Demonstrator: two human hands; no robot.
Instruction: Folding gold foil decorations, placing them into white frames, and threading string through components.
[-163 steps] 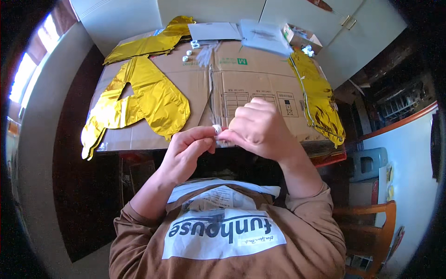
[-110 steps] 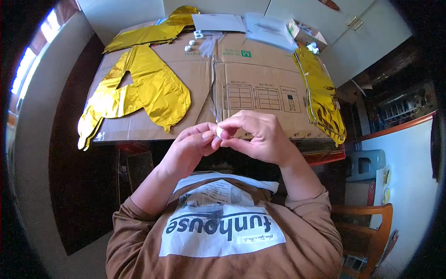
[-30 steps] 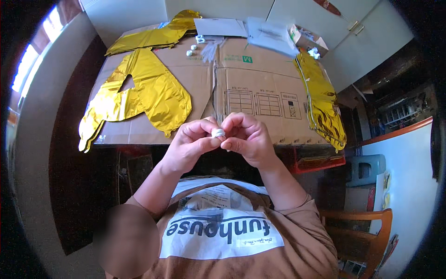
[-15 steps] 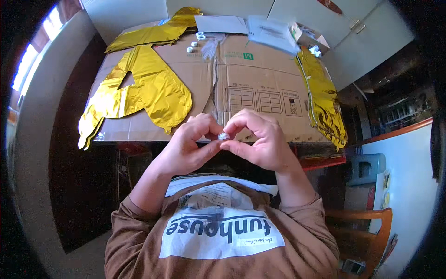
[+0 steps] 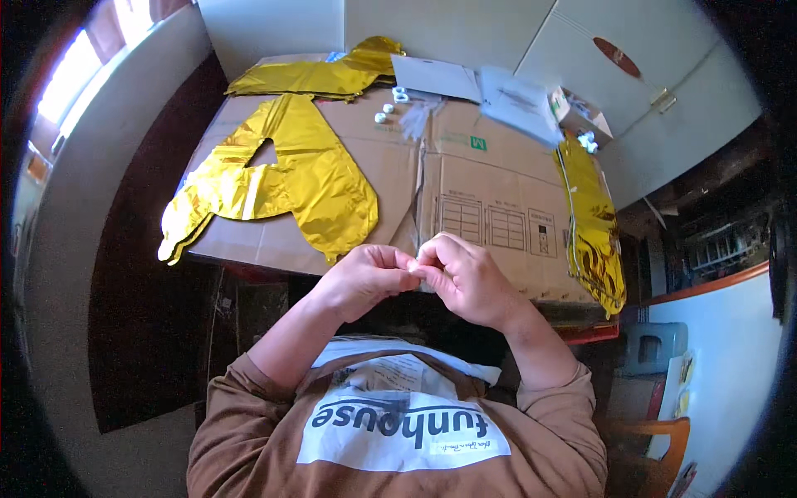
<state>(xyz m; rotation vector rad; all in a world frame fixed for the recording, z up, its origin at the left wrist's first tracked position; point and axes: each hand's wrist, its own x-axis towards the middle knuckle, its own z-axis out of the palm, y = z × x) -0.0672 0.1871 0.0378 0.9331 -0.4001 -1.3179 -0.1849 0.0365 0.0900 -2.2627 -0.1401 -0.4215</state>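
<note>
My left hand and my right hand meet over the near edge of the table, fingertips pinched together. Between them is a small whitish roll, mostly hidden now by the thumbs and forefingers. Left of my hands lies a flat gold foil balloon, letter-shaped with a triangular hole. Both hands are apart from it. Several small white rolls sit farther back on the cardboard.
Folded gold foil lies at the back left, and more gold foil along the right edge. White sheets, a clear plastic packet and an open small box stand at the back. A wooden chair is at lower right.
The camera view has shifted, so the table appears lower and farther right. My fingertips have closed tighter together, covering most of the small roll that showed between them before.
</note>
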